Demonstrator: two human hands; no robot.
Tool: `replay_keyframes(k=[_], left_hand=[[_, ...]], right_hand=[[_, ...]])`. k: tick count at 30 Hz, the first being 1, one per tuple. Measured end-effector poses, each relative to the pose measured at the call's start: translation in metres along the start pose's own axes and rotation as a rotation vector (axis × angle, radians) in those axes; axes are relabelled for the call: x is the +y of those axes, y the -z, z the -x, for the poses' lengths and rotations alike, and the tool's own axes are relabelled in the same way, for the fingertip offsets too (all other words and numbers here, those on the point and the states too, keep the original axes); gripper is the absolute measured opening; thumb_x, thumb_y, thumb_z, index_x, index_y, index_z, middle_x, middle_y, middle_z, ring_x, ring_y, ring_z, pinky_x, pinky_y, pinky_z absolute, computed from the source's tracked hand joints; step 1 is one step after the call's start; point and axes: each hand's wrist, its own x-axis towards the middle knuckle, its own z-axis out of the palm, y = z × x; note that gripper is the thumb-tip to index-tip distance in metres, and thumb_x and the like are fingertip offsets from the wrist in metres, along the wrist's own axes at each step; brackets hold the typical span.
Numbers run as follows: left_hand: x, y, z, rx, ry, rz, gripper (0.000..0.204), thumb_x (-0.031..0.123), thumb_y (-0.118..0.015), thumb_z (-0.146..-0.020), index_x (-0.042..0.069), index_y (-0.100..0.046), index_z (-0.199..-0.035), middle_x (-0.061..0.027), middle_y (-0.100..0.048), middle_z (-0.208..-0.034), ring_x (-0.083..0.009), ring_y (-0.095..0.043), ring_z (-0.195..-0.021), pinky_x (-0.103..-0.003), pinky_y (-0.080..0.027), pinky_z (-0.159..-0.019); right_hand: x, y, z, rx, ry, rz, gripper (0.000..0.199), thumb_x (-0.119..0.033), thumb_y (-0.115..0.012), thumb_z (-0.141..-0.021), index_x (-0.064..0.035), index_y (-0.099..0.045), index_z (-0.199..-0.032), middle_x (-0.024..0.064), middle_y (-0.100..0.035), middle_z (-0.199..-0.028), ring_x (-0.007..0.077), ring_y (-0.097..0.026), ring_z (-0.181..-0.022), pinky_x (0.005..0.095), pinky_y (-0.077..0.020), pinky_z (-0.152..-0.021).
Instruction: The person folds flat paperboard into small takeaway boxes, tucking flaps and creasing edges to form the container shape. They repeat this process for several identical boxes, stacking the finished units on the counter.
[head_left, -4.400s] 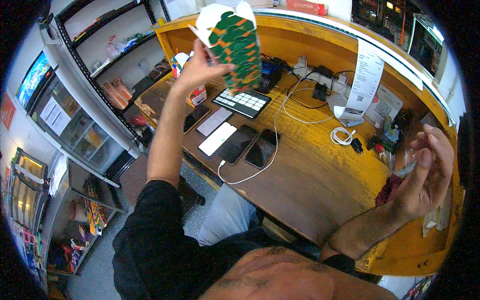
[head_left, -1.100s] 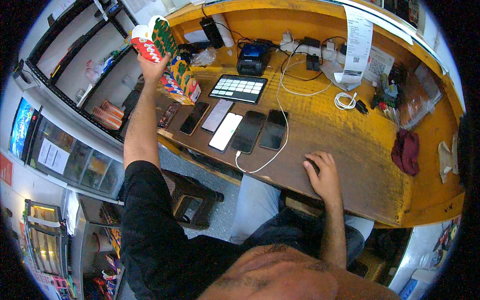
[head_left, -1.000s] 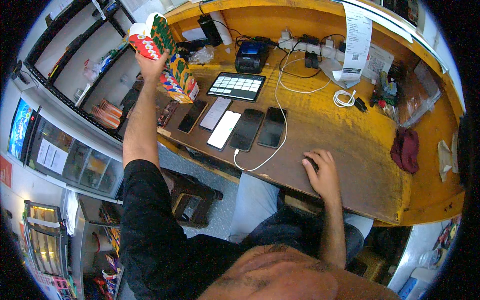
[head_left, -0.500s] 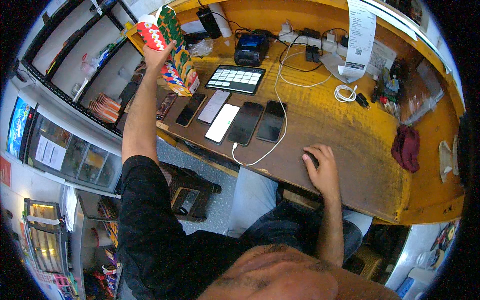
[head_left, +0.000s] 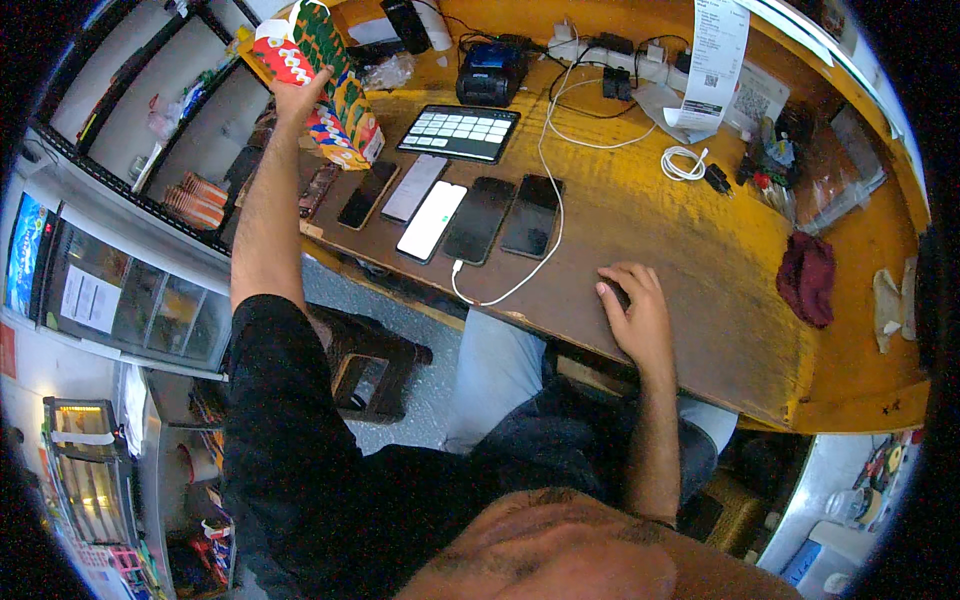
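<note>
At the far left end of the desk, my left arm reaches out and my left hand [head_left: 297, 97] is closed round a stack of red printed paper cartons [head_left: 283, 62]. Close beside it stands a longer stack of green and orange printed cartons [head_left: 345, 95]. Near the desk's front edge my right hand [head_left: 637, 310] rests with curled fingers over a small dark thing, mostly hidden under the palm. Several phones lie in a row between the hands; one white-screened phone [head_left: 432, 222] is lit. A tablet [head_left: 459, 133] with a lit grid lies behind them.
A black printer [head_left: 492, 73], a power strip with chargers, and a coiled white cable [head_left: 684, 163] are at the back. A long paper receipt [head_left: 711, 65] hangs there. A maroon cloth [head_left: 806, 280] lies at the right. A dark stool [head_left: 368, 365] stands below the desk.
The whole view has shifted slightly, so the desk sits a little higher and further left. Both hands keep nearly the same places and grips.
</note>
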Motion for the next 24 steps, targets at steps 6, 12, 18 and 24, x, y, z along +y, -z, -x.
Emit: replay_keyframes(k=[6, 12, 18, 24], left_hand=[[0.025, -0.003, 0.029, 0.06, 0.016, -0.142, 0.147, 0.069, -0.096, -0.055, -0.016, -0.023, -0.151, -0.035, -0.04, -0.148, -0.0429, -0.046, -0.137, -0.051, -0.044, -0.111], [0.031, 0.032, 0.078, 0.164, -0.037, 0.032, 0.139, 0.072, -0.08, -0.08, -0.014, -0.006, -0.161, -0.0401, -0.02, -0.16, -0.0511, -0.03, -0.15, -0.055, -0.027, -0.125], [0.058, 0.073, 0.321, 0.315, -0.285, 0.304, 0.051, 0.024, -0.056, -0.106, -0.007, -0.043, -0.144, -0.0182, -0.05, -0.139, -0.0309, -0.05, -0.127, -0.047, -0.036, -0.116], [0.118, 0.078, 0.623, -0.468, 0.056, 0.375, 0.031, 0.032, -0.071, -0.097, 0.009, -0.071, -0.117, -0.0127, -0.066, -0.124, -0.0353, -0.056, -0.125, -0.049, -0.039, -0.114]], right_hand=[[0.002, 0.001, 0.001, 0.021, -0.001, 0.005, 0.025, -0.02, -0.071, -0.097, -0.0034, -0.076, -0.115, 0.0157, -0.071, -0.118, 0.0361, -0.064, -0.115, 0.0433, -0.0507, -0.101], [0.001, -0.004, -0.001, 0.039, 0.009, -0.011, 0.023, -0.019, -0.072, -0.096, -0.0035, -0.077, -0.113, 0.0159, -0.072, -0.115, 0.0364, -0.065, -0.113, 0.0435, -0.0506, -0.101], [0.003, -0.01, 0.001, 0.042, 0.016, 0.049, 0.023, -0.017, -0.074, -0.096, -0.0036, -0.077, -0.114, 0.0152, -0.072, -0.117, 0.0345, -0.065, -0.114, 0.0424, -0.0501, -0.102], [0.012, -0.021, -0.001, -0.022, 0.006, 0.062, 0.023, -0.017, -0.071, -0.1, -0.0031, -0.076, -0.119, 0.0156, -0.073, -0.121, 0.0299, -0.067, -0.117, 0.0393, -0.0491, -0.107]])
